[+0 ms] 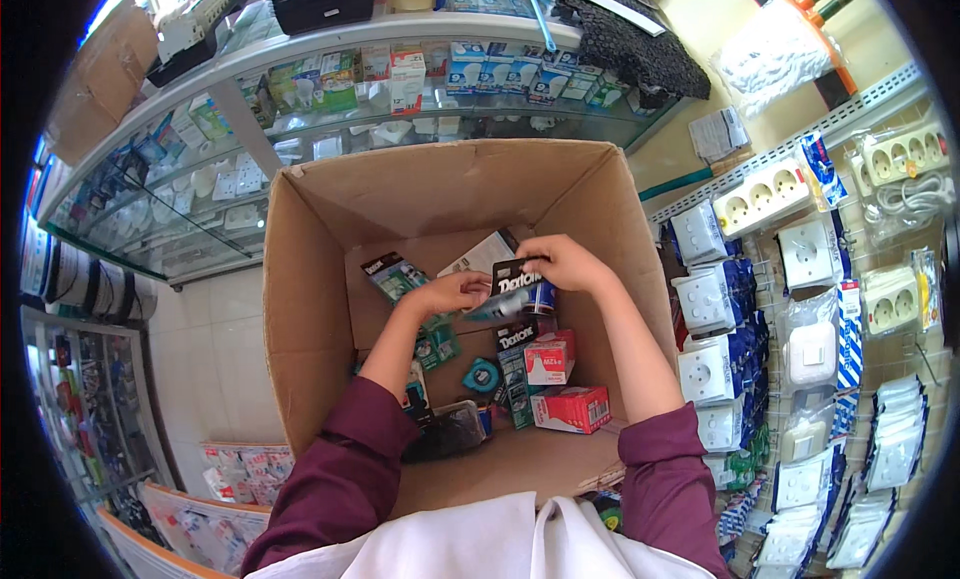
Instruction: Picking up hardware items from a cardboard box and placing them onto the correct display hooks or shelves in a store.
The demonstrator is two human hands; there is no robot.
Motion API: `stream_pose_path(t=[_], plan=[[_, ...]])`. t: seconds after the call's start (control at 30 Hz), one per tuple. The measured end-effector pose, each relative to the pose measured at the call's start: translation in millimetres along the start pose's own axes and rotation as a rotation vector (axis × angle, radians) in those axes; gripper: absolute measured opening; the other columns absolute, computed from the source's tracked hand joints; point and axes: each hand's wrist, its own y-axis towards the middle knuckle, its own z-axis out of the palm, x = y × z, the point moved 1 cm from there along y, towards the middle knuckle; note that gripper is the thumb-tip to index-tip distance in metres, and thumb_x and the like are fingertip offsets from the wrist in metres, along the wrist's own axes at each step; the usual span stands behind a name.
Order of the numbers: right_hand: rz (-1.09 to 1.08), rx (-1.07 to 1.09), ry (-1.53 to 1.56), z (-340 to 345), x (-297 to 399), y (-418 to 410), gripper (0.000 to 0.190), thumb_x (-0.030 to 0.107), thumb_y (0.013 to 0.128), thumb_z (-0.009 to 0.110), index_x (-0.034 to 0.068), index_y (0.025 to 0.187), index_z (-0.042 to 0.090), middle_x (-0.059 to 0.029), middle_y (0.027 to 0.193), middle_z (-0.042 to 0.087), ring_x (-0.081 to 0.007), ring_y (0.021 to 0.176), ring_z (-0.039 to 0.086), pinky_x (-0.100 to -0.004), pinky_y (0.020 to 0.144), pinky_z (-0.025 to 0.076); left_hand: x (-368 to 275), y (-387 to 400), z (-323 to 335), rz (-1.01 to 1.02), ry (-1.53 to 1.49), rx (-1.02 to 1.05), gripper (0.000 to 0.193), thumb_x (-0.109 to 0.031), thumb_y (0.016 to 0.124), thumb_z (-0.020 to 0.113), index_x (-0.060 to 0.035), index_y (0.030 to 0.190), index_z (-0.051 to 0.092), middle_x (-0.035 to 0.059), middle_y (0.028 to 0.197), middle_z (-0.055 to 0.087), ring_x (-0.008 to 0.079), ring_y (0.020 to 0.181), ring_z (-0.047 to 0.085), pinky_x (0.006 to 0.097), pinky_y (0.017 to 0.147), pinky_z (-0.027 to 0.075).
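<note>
Inside a large open cardboard box [450,170], my right hand [562,262] grips the top of a Dextone blister pack [514,286]. My left hand [450,292] is at the pack's left edge, fingers curled; whether it grips the pack is unclear. Behind the pack stands a blue can [541,300]. Below lie another Dextone pack [516,376], a teal tape measure [481,375] and red-and-white bulb boxes [571,409]. A green Dextone pack [394,275] and a white flat box [480,256] lie farther back. A dark plastic-wrapped item [450,429] sits near the front.
Beyond the box stands a glass display case [420,35] with boxed bulbs. Sockets and switches in packs [705,297] hang on a wire rack at the right, close to the box's side. A low rack with packets [247,470] is at the lower left.
</note>
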Motion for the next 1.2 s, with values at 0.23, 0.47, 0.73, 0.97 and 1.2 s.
stream_pose_path(t=[0.23, 0.47, 0.73, 0.97, 1.2], plan=[[0.033, -0.534, 0.172, 11, -30, 3, 0.014, 0.01, 0.078, 0.056, 0.0, 0.087, 0.058, -0.0153, 0.078, 0.061, -0.0259, 0.075, 0.06, -0.0319, 0.071, 0.046, -6, -6, 2, 0.218, -0.024, -0.08, 0.032, -0.014, 0.082, 0.058, -0.0013, 0.111, 0.051, 0.0039, 0.099, 0.059, 0.0107, 0.091, 0.052, 0.0266, 0.08, 0.041], [0.24, -0.032, -0.41, 83, -99, 2, 0.021, 0.015, 0.071, 0.06, 0.017, 0.092, 0.064, -0.0069, 0.089, 0.062, -0.0271, 0.09, 0.057, -0.0392, 0.078, 0.043, 52, -14, -35, 0.253, 0.055, -0.455, 0.028, -0.009, 0.083, 0.054, 0.0006, 0.109, 0.05, 0.0048, 0.098, 0.059, 0.0104, 0.087, 0.052, 0.0256, 0.077, 0.041], [0.317, 0.314, -0.7, 104, -93, -8, 0.022, 0.021, 0.066, 0.068, 0.013, 0.085, 0.061, -0.0057, 0.091, 0.06, -0.0281, 0.108, 0.044, -0.0487, 0.079, 0.037, 32, -22, -50, 0.223, -0.043, -0.606, 0.033, -0.01, 0.088, 0.045, -0.0041, 0.12, 0.041, 0.0053, 0.112, 0.051, 0.0134, 0.102, 0.045, 0.0262, 0.09, 0.033], [0.065, 0.148, -0.126, 68, -63, -16, 0.011, 0.005, 0.07, 0.062, 0.006, 0.08, 0.057, -0.0113, 0.074, 0.059, -0.0256, 0.071, 0.058, -0.0361, 0.061, 0.043, 26, -16, -39, 0.291, 0.267, -0.569, 0.038, -0.007, 0.088, 0.041, -0.0039, 0.125, 0.033, 0.0082, 0.118, 0.048, 0.0162, 0.109, 0.042, 0.0276, 0.093, 0.029], [-0.074, -0.103, -0.133, -3, 31, -62, 0.014, 0.001, 0.07, 0.06, 0.004, 0.084, 0.06, -0.0144, 0.078, 0.06, -0.0268, 0.074, 0.059, -0.0352, 0.065, 0.045, -55, -6, 13, 0.685, 0.294, -0.72, 0.04, 0.001, 0.083, 0.04, -0.0057, 0.123, 0.039, 0.017, 0.11, 0.052, 0.0288, 0.105, 0.049, 0.0318, 0.09, 0.035]])
